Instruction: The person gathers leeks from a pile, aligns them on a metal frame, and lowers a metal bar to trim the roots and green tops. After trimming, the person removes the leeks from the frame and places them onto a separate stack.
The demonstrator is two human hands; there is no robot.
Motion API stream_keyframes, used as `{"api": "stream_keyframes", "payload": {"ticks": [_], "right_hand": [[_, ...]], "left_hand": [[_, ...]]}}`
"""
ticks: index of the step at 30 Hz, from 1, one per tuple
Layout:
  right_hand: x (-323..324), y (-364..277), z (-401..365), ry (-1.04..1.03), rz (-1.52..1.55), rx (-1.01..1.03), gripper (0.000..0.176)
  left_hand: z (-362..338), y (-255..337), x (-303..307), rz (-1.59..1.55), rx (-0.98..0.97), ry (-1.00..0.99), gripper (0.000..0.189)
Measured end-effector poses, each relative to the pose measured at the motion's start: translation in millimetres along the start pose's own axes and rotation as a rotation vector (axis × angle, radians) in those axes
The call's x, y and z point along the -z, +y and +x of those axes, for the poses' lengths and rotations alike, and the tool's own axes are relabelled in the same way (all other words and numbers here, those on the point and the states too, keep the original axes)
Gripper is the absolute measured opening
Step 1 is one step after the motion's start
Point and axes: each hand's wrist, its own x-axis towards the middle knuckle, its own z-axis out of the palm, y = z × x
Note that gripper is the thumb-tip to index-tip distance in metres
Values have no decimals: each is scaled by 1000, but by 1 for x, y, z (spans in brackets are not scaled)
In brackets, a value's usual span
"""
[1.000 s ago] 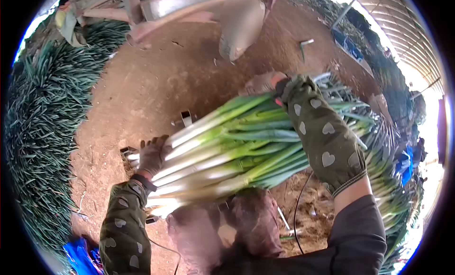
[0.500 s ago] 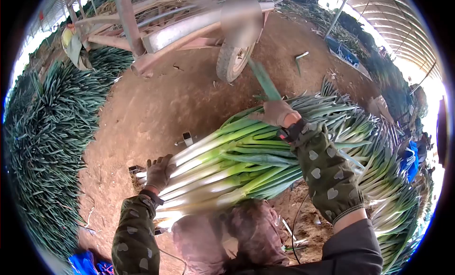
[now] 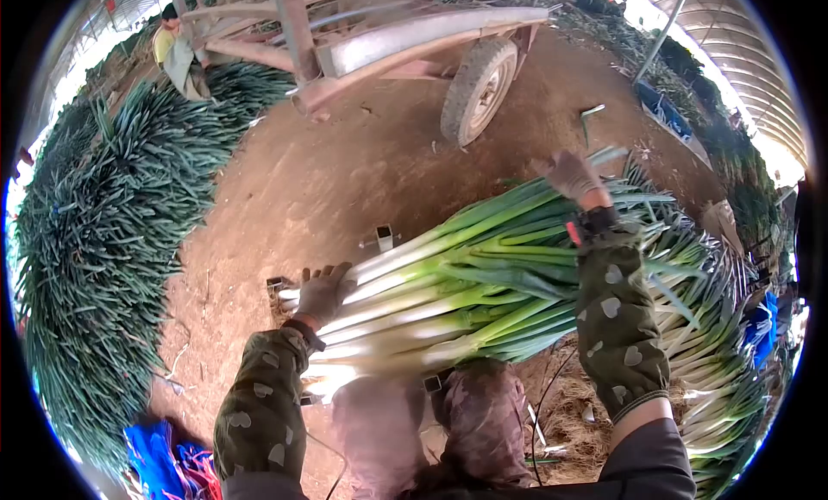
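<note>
A wide layer of long green onions lies in front of my knees, white ends to the left and green leaves to the right. My left hand, gloved, rests across the white stalks at the left, fingers apart over their far side. Above the leafy part, my right hand is gloved too and blurred by motion. Its fingers look curled, and a strip of green leaf shows right beside it. The roots are partly hidden behind my left hand.
A metal cart with a rubber wheel stands ahead. Piled green onions line the left side, where a person sits farther back. More onions lie at right. Small metal posts rise beside the layer. A blue bundle lies lower left.
My right hand has swung right relative to the onions, and the long leaf that stuck up from it no longer points toward the wheel. My left hand stays on the stalks. The whole view has shifted.
</note>
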Motion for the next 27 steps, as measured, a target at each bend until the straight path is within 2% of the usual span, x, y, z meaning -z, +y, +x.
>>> {"api": "stream_keyframes", "payload": {"ticks": [1, 3, 5, 7, 10, 13, 16, 22, 25, 27], "right_hand": [[20, -16, -17, 5, 7, 53, 75], [60, -59, -79, -27, 106, 343, 76], [25, -61, -97, 276, -154, 811, 92], [-17, -68, -125, 201, -520, 798, 111], [-101, -19, -98, 110, -358, 781, 122], [-85, -19, -96, 53, -349, 805, 124], [-53, -12, -97, -30, -536, 727, 123], [-33, 47, -78, 52, -585, 586, 125], [-58, 72, -62, 55, -462, 487, 129], [-82, 88, -51, 30, -368, 471, 131]], "left_hand": [[1, -4, -2, -10, -9, -20, 51], [10, -15, -22, 94, 24, -64, 50], [10, -8, -19, 151, 25, -46, 50], [9, -19, -29, 160, -10, -26, 49], [8, -10, -19, 12, -8, -12, 46], [4, -7, -11, 16, 4, 14, 46], [7, -7, -13, 23, 8, -5, 46], [5, -2, -7, -19, 29, -25, 46], [7, -15, -18, -3, -36, 32, 49], [8, -12, -15, -35, 0, -2, 49]]}}
